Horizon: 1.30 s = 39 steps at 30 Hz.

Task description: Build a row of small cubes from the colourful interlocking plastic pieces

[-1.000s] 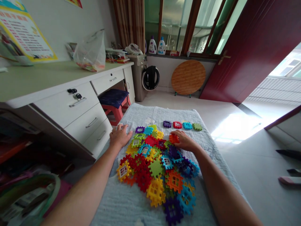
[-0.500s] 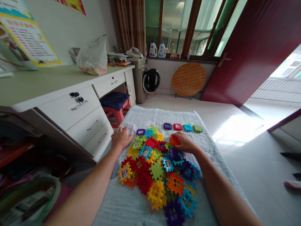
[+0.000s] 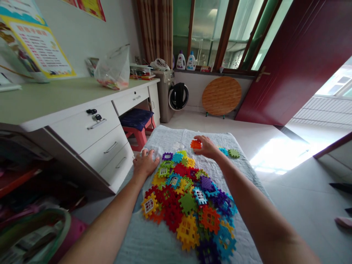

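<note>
Between the fingers of my right hand (image 3: 206,146) is an orange interlocking building tile (image 3: 196,144), held over the far part of the cloth. Just right of this hand lie a blue tile (image 3: 223,151) and a green tile (image 3: 234,153); the hand and wrist hide the others of that row. My left hand (image 3: 145,162) rests on the cloth with fingers spread, left of the heap. The heap of notched plastic tiles (image 3: 187,202) spreads down the middle in red, yellow, green, blue, purple and orange. A purple-framed tile (image 3: 167,156) is the closest one to my left hand.
A pale blue cloth (image 3: 176,134) covers the table. To the left stand a white desk with drawers (image 3: 90,132) and a red stool with a dark cushion (image 3: 137,121). Behind are a washing machine (image 3: 165,95) and a round wooden tabletop (image 3: 222,96). A bin (image 3: 67,223) sits at lower left.
My right hand has lifted the orange tile from the heap's edge and carried it away from me and slightly left, toward the row. My left hand stays on the cloth. The view has shifted slightly.
</note>
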Motion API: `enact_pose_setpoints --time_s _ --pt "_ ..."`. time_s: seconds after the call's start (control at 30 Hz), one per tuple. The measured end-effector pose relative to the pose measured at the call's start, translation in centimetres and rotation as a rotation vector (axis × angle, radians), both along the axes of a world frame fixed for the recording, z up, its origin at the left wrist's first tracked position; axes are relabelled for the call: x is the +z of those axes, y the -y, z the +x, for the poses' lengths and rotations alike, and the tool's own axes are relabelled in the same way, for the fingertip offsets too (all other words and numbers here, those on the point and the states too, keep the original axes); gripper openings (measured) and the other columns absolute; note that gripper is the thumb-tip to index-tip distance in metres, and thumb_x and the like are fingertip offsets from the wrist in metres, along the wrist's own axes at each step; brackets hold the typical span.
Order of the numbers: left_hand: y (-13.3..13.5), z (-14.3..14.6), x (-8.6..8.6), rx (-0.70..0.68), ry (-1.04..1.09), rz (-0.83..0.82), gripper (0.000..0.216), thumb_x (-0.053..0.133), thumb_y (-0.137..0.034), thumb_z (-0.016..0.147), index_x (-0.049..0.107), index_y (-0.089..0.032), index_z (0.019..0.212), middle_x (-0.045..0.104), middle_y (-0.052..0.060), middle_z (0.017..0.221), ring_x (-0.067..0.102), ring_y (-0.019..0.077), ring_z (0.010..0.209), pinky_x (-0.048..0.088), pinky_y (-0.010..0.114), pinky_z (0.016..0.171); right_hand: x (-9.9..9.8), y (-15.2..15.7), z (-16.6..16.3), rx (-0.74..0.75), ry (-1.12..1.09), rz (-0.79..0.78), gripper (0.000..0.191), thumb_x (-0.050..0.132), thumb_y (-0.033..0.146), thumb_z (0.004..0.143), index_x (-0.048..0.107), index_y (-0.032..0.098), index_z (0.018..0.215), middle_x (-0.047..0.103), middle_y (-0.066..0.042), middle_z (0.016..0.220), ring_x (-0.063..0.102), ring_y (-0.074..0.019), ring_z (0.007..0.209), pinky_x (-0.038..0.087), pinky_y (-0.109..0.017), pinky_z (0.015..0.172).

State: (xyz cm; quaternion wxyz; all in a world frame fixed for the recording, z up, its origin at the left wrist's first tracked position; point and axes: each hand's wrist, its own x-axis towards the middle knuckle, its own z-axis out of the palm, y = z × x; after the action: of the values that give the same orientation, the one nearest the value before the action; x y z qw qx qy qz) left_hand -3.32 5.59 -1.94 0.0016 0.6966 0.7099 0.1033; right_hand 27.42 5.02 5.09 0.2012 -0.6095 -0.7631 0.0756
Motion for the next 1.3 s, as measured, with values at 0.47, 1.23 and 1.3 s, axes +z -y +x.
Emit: enact_pose_setpoints --time_s 0.47,1.23,1.3 --pt "-0.1 -0.2 -0.1 0.0 0.011 -0.02 0.056 0.041 -0.057 0.085 0.051 -0.029 0.133 0.042 0.01 0.142 0.045 0.0372 0.119 0.04 0.053 0.094 -2.8 -5.7 -3.3 -0.051 0.197 -0.238 0.064 0.076 0.035 0.064 0.059 0.022 0.125 0.064 -0.01 0.121 0.055 -0.0311 0.109 0.044 -0.037 0.086" --pt "0.0 -0.2 0.1 0.0 0.023 -0.016 0.055 0.043 -0.056 0.085 0.051 -0.029 0.133 0.042 0.011 0.142 0.046 0.0364 0.119 0.04 0.051 0.094 -3.8 -5.6 -4.3 0.016 0.212 -0.213 0.061 0.07 0.02 0.064 0.058 0.019 0.124 0.061 -0.012 0.12 0.057 -0.0287 0.107 0.044 -0.033 0.085" --pt "0.1 -0.2 0.2 -0.001 0.025 -0.016 0.055 0.042 -0.056 0.085 0.051 -0.029 0.133 0.042 0.011 0.141 0.046 0.0363 0.119 0.04 0.052 0.094 -3.8 -5.6 -4.4 0.019 0.187 -0.208 0.061 0.071 0.019 0.063 0.059 0.018 0.123 0.061 -0.013 0.12 0.057 -0.0292 0.107 0.044 -0.034 0.086"
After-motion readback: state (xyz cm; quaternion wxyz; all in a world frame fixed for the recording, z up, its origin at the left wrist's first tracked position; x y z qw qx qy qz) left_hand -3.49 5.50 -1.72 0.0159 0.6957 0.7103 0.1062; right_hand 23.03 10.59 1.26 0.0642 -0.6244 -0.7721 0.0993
